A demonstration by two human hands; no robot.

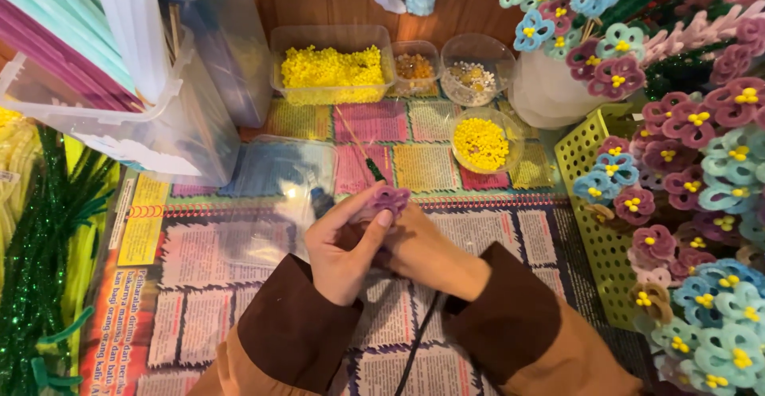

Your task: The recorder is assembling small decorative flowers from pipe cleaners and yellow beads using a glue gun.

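Your left hand [344, 246] and right hand [426, 251] pinch small purple fuzzy pipe-cleaner flower [390, 199], both grips closed on it, steadying petals; round clear bowl of yellow beads [481, 143] at 1 o'clock.

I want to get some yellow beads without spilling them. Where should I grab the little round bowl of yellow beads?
Grip the round clear bowl of yellow beads by its rim, two sides pinched, coming straight down from above. It sits upright and open-topped, so tipping would likely spill. A yellow perforated basket crowds its right side and other bead bowls sit behind, so sideways reaches look cramped.
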